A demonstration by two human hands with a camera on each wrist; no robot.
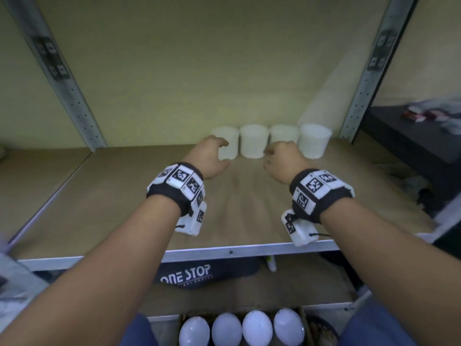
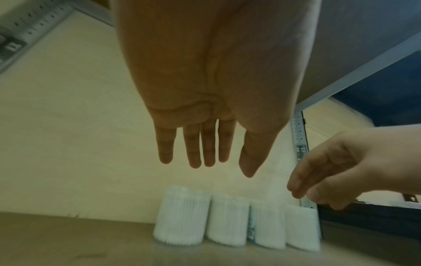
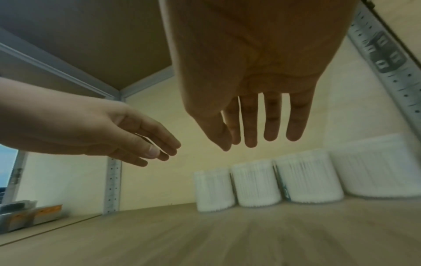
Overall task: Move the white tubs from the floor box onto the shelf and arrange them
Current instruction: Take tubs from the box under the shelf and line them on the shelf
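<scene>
Several white tubs [image 1: 254,141] stand upright in a tight row against the back wall of the wooden shelf [image 1: 124,196]. The same row of tubs [image 2: 227,223] [image 3: 255,183] shows in both wrist views. My left hand [image 1: 212,156] hovers just in front of the leftmost tub [image 1: 225,143], fingers straight and relaxed, holding nothing. My right hand [image 1: 282,158] hovers in front of the third tub [image 1: 284,136], also empty with fingers extended. The left fingers [image 2: 193,149] and right fingers [image 3: 271,122] hang above the shelf, apart from the tubs.
Metal uprights [image 1: 59,71] [image 1: 369,71] flank the shelf bay. Below the shelf edge [image 1: 224,253], a floor box [image 1: 303,318] holds more round white tubs [image 1: 242,330]. A dark bag [image 1: 199,273] lies on the lower level. A dark table [image 1: 411,136] stands to the right.
</scene>
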